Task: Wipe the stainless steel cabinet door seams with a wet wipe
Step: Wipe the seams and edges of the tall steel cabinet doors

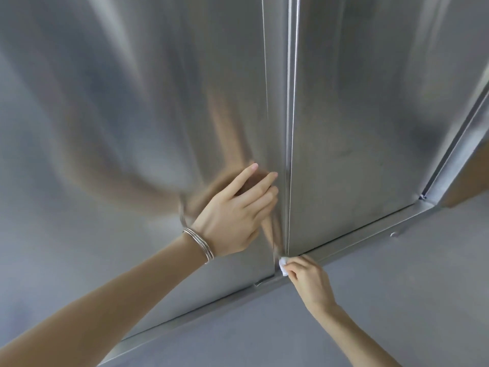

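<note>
Two brushed stainless steel cabinet doors fill the view, the left door (132,115) and the right door (370,115). A vertical seam (289,128) runs between them down to the floor. My left hand (235,213), with thin silver bangles on the wrist, rests with straight fingers flat on the left door beside the seam. My right hand (307,276) pinches a small white wet wipe (283,266) and holds it against the bottom end of the seam, where the doors meet the base rail (365,231).
A grey floor (370,300) spreads below the cabinet. The steel base rail runs diagonally from lower left to a corner at the right (426,200). A brownish surface (473,181) shows at the far right edge.
</note>
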A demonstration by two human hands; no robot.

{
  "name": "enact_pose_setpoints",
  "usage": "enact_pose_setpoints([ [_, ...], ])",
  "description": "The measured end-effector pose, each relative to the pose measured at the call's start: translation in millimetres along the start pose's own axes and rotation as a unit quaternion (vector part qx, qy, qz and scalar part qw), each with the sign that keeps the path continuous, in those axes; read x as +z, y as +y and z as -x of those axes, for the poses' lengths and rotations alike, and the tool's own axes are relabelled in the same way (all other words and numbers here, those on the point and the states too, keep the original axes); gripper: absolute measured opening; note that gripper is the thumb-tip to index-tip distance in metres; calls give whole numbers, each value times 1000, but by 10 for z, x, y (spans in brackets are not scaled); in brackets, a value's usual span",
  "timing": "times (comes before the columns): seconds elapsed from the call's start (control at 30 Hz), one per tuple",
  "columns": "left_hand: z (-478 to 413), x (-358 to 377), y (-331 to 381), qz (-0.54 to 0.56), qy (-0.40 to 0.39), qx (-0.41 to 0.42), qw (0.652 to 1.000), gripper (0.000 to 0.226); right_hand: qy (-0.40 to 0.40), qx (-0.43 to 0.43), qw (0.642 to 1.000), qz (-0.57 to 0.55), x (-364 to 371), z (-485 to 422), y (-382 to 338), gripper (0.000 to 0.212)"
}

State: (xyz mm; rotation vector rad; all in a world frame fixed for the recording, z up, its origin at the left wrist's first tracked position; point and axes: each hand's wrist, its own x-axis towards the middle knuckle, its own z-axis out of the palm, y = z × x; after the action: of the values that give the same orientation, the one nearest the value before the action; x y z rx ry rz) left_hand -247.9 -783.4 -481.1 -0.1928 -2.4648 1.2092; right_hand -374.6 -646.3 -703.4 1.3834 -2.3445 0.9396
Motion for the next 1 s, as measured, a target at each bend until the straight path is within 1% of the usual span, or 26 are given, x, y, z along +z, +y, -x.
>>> enact_pose_setpoints([
  [0.07, -15, -44, -4, 6, -5, 4, 1000, 52, 21, -4, 1000, -11, -352, -120, -3, 45],
  [0.23, -35, -22, -33, 61, -16, -9, 998, 47, 107, 68, 988, -87, -1473, -629, 70, 37],
  [0.3, -48, 24, 23, 83, -5, -22, 996, 43, 146, 82, 980, -110, -1955, -827, 114, 31],
  [0.37, -170, -14, 92, 100, 23, -49, 993, 37, 181, 93, 970, -136, -2388, -999, 177, 23],
  [0.43, -450, -150, 138, 122, 62, -71, 988, 30, 204, 112, 961, -150, -2740, -1127, 273, 22],
  [0.5, -881, -341, 122, 145, 105, -85, 980, 34, 227, 117, 956, -147, -3059, -1214, 389, 26],
  [0.6, -1687, -592, -16, 161, 145, -121, 969, 39, 230, 95, 958, -141, -3504, -1332, 549, 25],
  [0.67, -2262, -702, -133, 139, 154, -132, 969, 40, 233, 63, 962, -126, -3772, -1429, 720, 29],
  [0.77, -3051, -860, -243, 99, 114, -156, 976, 54, 241, 15, 965, -99, -4143, -1662, 1079, 34],
  [0.83, -3508, -952, -296, 50, 85, -166, 981, 60, 246, -4, 965, -95, -4368, -1859, 1354, 35],
  [0.93, -4125, -975, -369, -29, 18, -153, 988, 69, 255, -28, 964, -75, -4580, -2139, 1755, 25],
  [0.97, -4286, -977, -409, -49, 3, -153, 987, 70, 258, -33, 963, -74, -4636, -2235, 1881, 22],
  [1.0, -4440, -959, -454, -58, 10, -161, 985, 70, 261, -39, 961, -78, -4697, -2334, 1988, 20],
])
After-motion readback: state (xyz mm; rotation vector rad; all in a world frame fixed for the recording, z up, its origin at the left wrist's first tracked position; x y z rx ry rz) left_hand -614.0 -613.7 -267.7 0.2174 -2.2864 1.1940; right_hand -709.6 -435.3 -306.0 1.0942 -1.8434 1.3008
